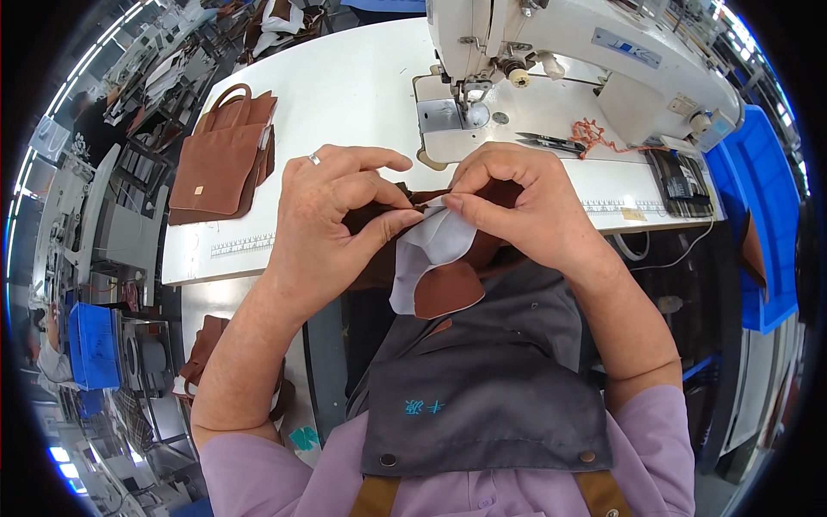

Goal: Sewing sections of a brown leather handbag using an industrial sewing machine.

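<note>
Over my lap, in front of the table edge, hangs a brown leather piece point(450, 291) with a pale white backing point(448, 237). My left hand point(336, 207) pinches its upper edge between thumb and a finger, the index finger raised. Close beside it, my right hand point(525, 202) grips the same edge between thumb and fingertips. The fingertips of both hands almost meet there. More brown leather shows behind my hands, and its full shape is hidden by them.
A white sewing machine point(594, 43) stands on the white table point(345, 86) beyond my hands. Black thread snips point(551, 142) lie by tangled orange thread point(590, 135). Brown leather bag pieces point(220, 168) lie stacked at left. Blue bins point(762, 198) stand at the right and left.
</note>
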